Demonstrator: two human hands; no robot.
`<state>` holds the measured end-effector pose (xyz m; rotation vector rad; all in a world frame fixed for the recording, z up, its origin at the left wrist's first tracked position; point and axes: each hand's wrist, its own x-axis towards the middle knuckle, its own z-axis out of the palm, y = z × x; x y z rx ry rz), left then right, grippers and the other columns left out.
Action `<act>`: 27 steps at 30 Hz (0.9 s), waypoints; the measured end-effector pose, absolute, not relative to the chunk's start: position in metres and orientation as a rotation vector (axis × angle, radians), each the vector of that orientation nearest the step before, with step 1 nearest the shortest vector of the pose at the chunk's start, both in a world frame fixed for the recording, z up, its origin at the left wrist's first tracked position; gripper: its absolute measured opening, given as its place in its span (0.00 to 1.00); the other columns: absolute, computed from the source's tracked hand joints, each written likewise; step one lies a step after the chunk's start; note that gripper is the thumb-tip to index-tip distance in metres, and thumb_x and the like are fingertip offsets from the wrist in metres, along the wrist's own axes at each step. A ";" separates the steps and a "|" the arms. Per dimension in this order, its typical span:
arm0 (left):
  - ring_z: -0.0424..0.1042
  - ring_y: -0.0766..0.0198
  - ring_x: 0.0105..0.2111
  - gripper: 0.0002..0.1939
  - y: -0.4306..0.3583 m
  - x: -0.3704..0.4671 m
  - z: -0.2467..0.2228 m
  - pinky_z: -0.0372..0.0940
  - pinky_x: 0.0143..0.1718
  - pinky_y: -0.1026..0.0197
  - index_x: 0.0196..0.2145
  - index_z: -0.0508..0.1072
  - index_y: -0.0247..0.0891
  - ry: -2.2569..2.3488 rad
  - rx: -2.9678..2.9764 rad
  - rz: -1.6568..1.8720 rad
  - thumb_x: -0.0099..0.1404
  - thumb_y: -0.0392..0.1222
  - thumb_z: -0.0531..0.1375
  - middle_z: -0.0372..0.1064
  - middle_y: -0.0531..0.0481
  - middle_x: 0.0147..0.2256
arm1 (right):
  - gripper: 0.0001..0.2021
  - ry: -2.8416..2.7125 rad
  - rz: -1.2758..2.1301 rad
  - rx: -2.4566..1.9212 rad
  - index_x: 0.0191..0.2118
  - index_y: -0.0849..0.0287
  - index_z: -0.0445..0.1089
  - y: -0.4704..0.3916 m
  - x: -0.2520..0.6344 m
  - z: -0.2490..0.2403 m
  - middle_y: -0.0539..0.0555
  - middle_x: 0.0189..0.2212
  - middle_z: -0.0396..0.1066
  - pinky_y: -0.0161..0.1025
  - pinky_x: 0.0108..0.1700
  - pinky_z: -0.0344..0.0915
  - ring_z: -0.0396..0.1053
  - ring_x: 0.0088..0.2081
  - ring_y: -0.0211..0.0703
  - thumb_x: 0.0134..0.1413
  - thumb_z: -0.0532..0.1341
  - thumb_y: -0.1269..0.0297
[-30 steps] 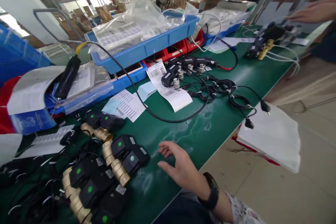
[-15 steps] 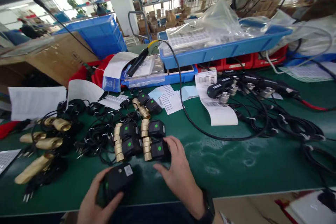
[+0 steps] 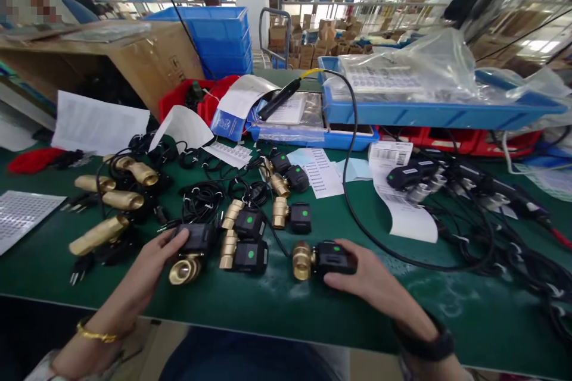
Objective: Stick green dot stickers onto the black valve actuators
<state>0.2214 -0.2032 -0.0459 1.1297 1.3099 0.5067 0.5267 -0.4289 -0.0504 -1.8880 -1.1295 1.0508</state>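
Note:
My left hand [image 3: 152,262] grips a black motorised valve with a brass body [image 3: 190,253] at the near left of the green mat [image 3: 277,303]. My right hand [image 3: 364,277] holds another black valve with a brass fitting [image 3: 319,259] a little to the right. Between the two hands lie two more valves [image 3: 243,238] with green dots on their black housings, and a third [image 3: 295,216] lies just behind. Further back, two valves [image 3: 286,175] rest among coiled black cables [image 3: 203,196].
Long brass fittings [image 3: 105,214] with cables lie at the left, beside a white perforated sheet [image 3: 22,214]. Printed label strips [image 3: 400,190] and black units with cables [image 3: 447,181] are at the right. Blue trays [image 3: 429,110], red bins and a cardboard box [image 3: 116,59] stand behind.
The view has swung further left. My left hand now holds a valve with its brass end showing, and my right hand has pulled one valve out to the right of the group.

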 end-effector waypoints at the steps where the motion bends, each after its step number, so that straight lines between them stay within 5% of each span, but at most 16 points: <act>1: 0.73 0.57 0.36 0.24 -0.201 0.224 -0.046 0.67 0.34 0.62 0.43 0.72 0.35 1.298 1.098 0.508 0.53 0.53 0.64 0.74 0.45 0.39 | 0.19 -1.108 1.117 -1.883 0.43 0.60 0.67 -0.427 0.537 -0.051 0.55 0.36 0.72 0.41 0.38 0.67 0.70 0.37 0.49 0.47 0.64 0.55; 3: 0.73 0.57 0.35 0.23 -0.196 0.228 -0.047 0.67 0.33 0.62 0.41 0.73 0.35 1.266 1.082 0.520 0.52 0.53 0.64 0.75 0.45 0.38 | 0.23 -1.035 1.030 -1.996 0.47 0.60 0.65 -0.423 0.548 -0.057 0.57 0.36 0.72 0.43 0.37 0.68 0.71 0.36 0.50 0.50 0.61 0.50; 6: 0.72 0.57 0.36 0.23 -0.192 0.229 -0.050 0.65 0.34 0.63 0.39 0.73 0.34 1.225 1.143 0.578 0.51 0.55 0.65 0.75 0.46 0.37 | 0.27 -0.987 0.349 -2.283 0.50 0.63 0.63 -0.417 0.542 -0.065 0.61 0.38 0.70 0.51 0.40 0.67 0.69 0.38 0.55 0.52 0.58 0.46; 10: 0.70 0.61 0.35 0.23 -0.194 0.227 -0.059 0.63 0.34 0.65 0.37 0.74 0.35 1.230 1.181 0.670 0.52 0.57 0.64 0.74 0.49 0.35 | 0.16 -1.216 -0.299 -2.139 0.46 0.60 0.65 -0.410 0.491 -0.060 0.64 0.45 0.66 0.58 0.51 0.59 0.63 0.48 0.59 0.57 0.57 0.56; 13: 0.69 0.63 0.32 0.22 -0.199 0.224 -0.063 0.62 0.32 0.66 0.37 0.73 0.35 1.226 1.114 0.720 0.53 0.56 0.63 0.73 0.51 0.34 | 0.12 -1.363 -0.155 -1.878 0.47 0.55 0.63 -0.398 0.439 -0.054 0.59 0.45 0.65 0.53 0.51 0.60 0.63 0.48 0.52 0.58 0.56 0.69; 19: 0.69 0.63 0.27 0.22 -0.208 0.198 -0.060 0.62 0.27 0.65 0.33 0.71 0.36 1.322 0.838 0.820 0.49 0.58 0.65 0.71 0.53 0.27 | 0.37 -1.365 0.326 -1.924 0.57 0.59 0.52 -0.354 0.383 -0.085 0.63 0.50 0.59 0.54 0.52 0.62 0.59 0.52 0.57 0.41 0.69 0.71; 24: 0.69 0.63 0.29 0.21 -0.193 0.166 -0.067 0.63 0.28 0.65 0.34 0.70 0.37 1.506 1.036 0.896 0.54 0.59 0.60 0.71 0.53 0.29 | 0.29 -1.335 0.350 -1.812 0.50 0.56 0.58 -0.348 0.387 -0.094 0.58 0.46 0.61 0.46 0.49 0.66 0.63 0.48 0.50 0.41 0.68 0.74; 27: 0.70 0.55 0.35 0.24 -0.181 0.161 -0.064 0.65 0.38 0.57 0.34 0.72 0.35 1.585 1.384 0.742 0.57 0.61 0.55 0.71 0.49 0.31 | 0.25 -1.531 0.461 -1.760 0.47 0.56 0.62 -0.354 0.394 -0.069 0.57 0.45 0.61 0.43 0.46 0.66 0.65 0.45 0.48 0.41 0.66 0.75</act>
